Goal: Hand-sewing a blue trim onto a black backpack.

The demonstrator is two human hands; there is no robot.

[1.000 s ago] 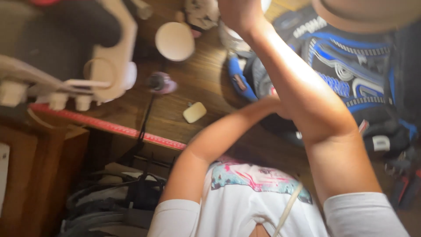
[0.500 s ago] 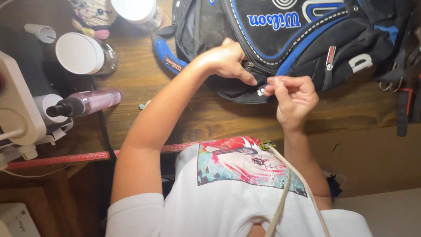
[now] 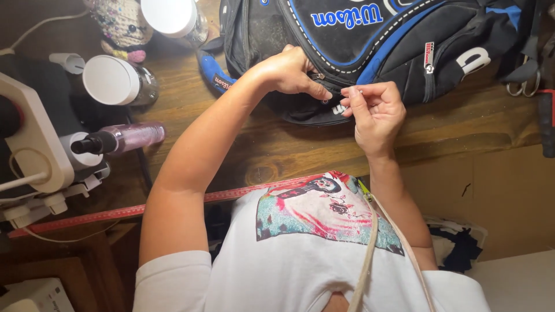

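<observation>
At the near edge of the bench (image 3: 462, 124), a red measuring tape (image 3: 173, 203) runs along the wood. Just beyond it, the right hand (image 3: 376, 112) pinches something small between thumb and forefinger; whether it is a zipper pull or thread cannot be told. The left hand (image 3: 289, 72) presses down on the black and blue sports bag (image 3: 376, 46), fingertips closed on the zipper line beside the right hand. The step in hand appears to be work on the bag's zipper; the next move likely calls for a steady hold with the left hand and fine control in the right. The bag lies at the far edge, its top cut off. At the bench's left end stand a pink spray bottle (image 3: 124, 138) and a white-lidded jar (image 3: 113, 81).
</observation>
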